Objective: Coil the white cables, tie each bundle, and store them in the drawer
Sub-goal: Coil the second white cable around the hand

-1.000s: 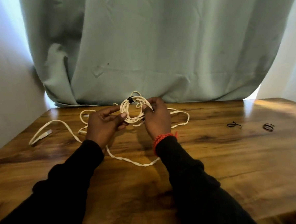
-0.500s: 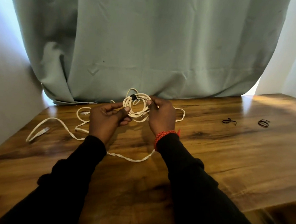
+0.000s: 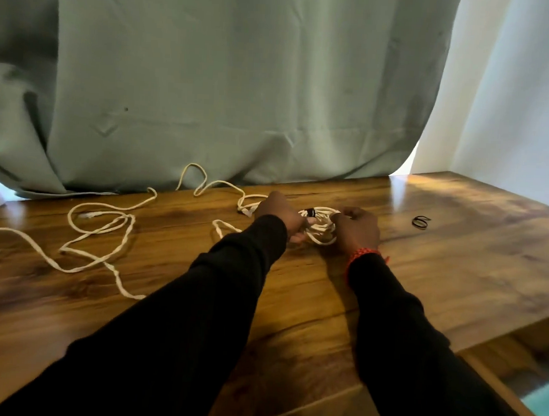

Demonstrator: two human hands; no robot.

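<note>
Right now both hands hold one coiled bundle of white cable [image 3: 321, 224] low over the table [image 3: 455, 249], just in front of the grey-green curtain [image 3: 241, 94]. The left hand [image 3: 281, 213] has its fingers curled round the coil's left side; the right hand [image 3: 358, 228] pinches the right side, a red bracelet [image 3: 361, 253] at its wrist. A black tie [image 3: 310, 213] already sits on the top of the coil — whether it is fully cinched is too small to tell.

A second, loose white cable [image 3: 100, 230] sprawls across the left of the table, uncoiled, and a strand [image 3: 224, 227] runs from near the left grip back under the sleeve. One spare black tie [image 3: 421, 222] lies well apart to the right. What may be an open drawer shows at the lower right edge, though only a sliver is visible.

The likely trouble from here: if the tie is loose, the loops could spring apart as soon as either grip lets go. The trailing strand could also snag on the loose cable and drag it along when the bundle is carried toward the drawer — best to check that the ends are tucked first.
</note>
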